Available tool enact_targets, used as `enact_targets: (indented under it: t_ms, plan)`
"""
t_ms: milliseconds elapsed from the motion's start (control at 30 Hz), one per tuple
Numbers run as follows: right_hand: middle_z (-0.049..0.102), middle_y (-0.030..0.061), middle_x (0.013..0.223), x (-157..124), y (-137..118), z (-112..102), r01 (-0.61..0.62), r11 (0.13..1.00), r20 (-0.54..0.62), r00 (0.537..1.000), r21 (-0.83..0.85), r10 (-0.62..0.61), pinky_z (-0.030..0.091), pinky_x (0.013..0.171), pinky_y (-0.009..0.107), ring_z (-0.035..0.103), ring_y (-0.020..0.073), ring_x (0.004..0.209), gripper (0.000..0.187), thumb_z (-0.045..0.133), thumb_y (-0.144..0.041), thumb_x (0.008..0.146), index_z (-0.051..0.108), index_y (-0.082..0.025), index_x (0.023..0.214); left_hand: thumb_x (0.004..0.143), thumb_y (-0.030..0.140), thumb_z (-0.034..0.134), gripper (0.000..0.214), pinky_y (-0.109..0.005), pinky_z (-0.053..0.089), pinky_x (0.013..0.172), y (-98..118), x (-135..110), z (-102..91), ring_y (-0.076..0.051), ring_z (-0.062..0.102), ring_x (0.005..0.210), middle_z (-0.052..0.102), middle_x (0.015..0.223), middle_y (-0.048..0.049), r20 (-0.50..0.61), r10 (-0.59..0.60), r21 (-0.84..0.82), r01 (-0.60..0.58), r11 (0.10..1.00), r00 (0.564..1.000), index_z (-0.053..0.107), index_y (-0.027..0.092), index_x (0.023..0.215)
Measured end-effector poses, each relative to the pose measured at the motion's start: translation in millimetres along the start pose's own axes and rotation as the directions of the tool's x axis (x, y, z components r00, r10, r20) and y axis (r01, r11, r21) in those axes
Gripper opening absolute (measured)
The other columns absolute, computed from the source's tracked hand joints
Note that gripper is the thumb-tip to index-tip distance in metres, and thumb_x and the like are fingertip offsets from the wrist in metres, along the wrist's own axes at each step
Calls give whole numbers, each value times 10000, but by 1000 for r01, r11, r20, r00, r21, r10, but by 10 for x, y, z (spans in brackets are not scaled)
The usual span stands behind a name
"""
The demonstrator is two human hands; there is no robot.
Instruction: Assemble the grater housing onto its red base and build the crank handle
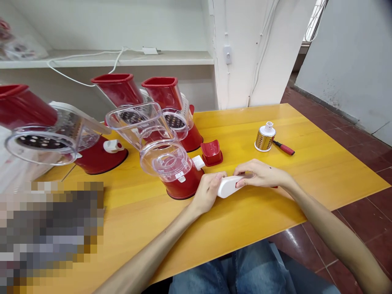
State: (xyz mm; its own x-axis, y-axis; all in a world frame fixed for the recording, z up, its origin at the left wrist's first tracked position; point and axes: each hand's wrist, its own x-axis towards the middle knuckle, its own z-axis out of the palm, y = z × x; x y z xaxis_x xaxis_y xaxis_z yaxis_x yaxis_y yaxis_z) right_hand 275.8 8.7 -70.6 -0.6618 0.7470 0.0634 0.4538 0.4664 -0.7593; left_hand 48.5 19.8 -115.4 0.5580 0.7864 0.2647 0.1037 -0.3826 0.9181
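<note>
My left hand (pixel 207 192) and right hand (pixel 259 173) clamp together on a white plastic grater handle (pixel 227 188) over the yellow wooden table (pixel 245 220), beside a red-based rotary grater (pixel 183 184); it looks light but slippery, so I'd grip both ends firmly.

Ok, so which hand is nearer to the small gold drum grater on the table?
Right hand is nearer: it sits in front of the gold drum grater. The left hand is farther away, on the other side of the white handle both hands hold.
</note>
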Motion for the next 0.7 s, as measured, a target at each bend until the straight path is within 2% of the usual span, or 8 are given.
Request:
enact_targets:
  t_ms: [200, 300, 400, 500, 567, 700]
  plan:
    - [599, -7, 753, 10, 5, 36, 3, 999, -35, 999, -53, -5, 360, 653, 257, 497, 131, 682, 390, 604, -529, 961, 639, -165, 825, 947, 774, 317, 688, -259, 250, 474, 5, 37, 8, -101, 334, 472, 405, 515, 37, -28, -96, -160, 91, 983, 995, 508, 181, 655]
    - [584, -19, 748, 20, 38, 53, -16, 999, -54, 998, -34, 15, 364, 643, 251, 488, 128, 679, 352, 627, -515, 951, 612, -181, 843, 922, 798, 354, 693, -246, 252, 436, 44, 40, 24, -95, 345, 440, 421, 498, 41, -92, -134, -199, 114, 973, 987, 540, 175, 683]
    - [607, -28, 757, 12, 41, 51, -45, 994, -1, 999, 96, 45, 400, 646, 245, 528, 125, 668, 293, 638, -482, 950, 585, -195, 920, 917, 780, 400, 662, -234, 268, 414, 92, 31, 41, -92, 367, 427, 444, 492, 40, -160, -155, -229, 116, 967, 975, 545, 177, 686]
    - [646, -16, 786, 3, 15, 38, -71, 970, 61, 996, 233, 58, 439, 654, 249, 580, 131, 677, 293, 629, -480, 950, 571, -193, 947, 922, 762, 401, 635, -227, 281, 397, 122, 32, 43, -94, 382, 412, 452, 485, 42, -165, -171, -247, 127, 961, 971, 548, 182, 708]
    - [611, -20, 768, 4, 4, 35, -62, 979, 47, 997, 196, 54, 402, 625, 240, 536, 122, 668, 324, 617, -500, 949, 570, -186, 885, 928, 748, 395, 614, -224, 303, 395, 124, 42, 37, -96, 402, 414, 480, 510, 40, -174, -166, -252, 119, 960, 971, 566, 181, 767]
    - [491, -45, 719, 12, 26, 58, -61, 994, -58, 996, 95, 67, 321, 592, 240, 425, 106, 642, 373, 579, -527, 972, 541, -186, 827, 955, 707, 399, 562, -219, 393, 444, 105, 59, 25, -102, 465, 502, 555, 668, 19, -195, -98, -234, 51, 971, 976, 577, 175, 916]
